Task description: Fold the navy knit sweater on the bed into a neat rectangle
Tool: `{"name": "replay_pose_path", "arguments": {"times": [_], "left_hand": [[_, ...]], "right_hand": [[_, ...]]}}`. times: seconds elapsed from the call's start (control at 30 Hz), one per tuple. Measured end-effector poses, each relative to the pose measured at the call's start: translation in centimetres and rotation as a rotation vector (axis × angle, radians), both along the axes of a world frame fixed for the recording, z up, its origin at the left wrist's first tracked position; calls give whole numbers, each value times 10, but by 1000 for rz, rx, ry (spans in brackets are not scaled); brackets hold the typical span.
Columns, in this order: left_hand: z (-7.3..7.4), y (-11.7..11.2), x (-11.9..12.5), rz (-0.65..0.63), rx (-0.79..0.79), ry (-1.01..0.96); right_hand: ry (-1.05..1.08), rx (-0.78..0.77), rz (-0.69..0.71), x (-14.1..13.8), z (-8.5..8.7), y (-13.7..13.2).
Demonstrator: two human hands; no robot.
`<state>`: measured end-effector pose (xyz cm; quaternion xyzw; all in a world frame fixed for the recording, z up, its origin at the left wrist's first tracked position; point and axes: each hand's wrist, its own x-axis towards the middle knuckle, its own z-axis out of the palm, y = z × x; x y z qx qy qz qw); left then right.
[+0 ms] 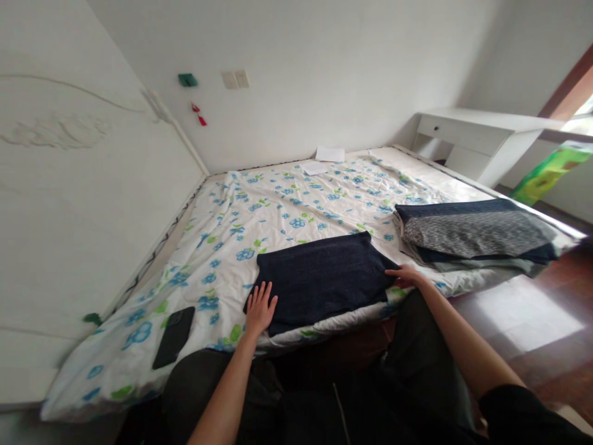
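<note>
A folded dark navy garment point(322, 275) lies flat near the front edge of a bed covered by a white sheet with blue flowers point(278, 210). My left hand point(259, 308) rests open on the garment's near left corner, fingers spread. At the garment's right edge, my right hand point(404, 275) lies flat with its fingers stretched toward the cloth. Neither hand holds anything.
A stack of folded grey and navy clothes point(472, 238) sits on the bed's right side. A black phone point(173, 335) lies on the sheet at the left. Papers point(324, 159) rest at the far edge. A white desk point(482, 133) stands at the right, the headboard point(69, 185) at the left.
</note>
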<state>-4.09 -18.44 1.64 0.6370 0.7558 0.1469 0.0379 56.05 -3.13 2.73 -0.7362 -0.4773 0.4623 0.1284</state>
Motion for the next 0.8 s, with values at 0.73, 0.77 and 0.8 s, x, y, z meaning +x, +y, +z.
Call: {"name": "replay_pose_path", "arguments": {"times": [0.73, 0.77, 0.8], "left_hand": [[36, -52, 122, -469, -122, -555], [38, -53, 122, -478, -138, -538], [39, -55, 122, -479, -145, -516]], "right_hand": [[166, 496, 797, -104, 4, -77], [172, 490, 813, -102, 6, -76], [178, 487, 832, -101, 8, -76]]}}
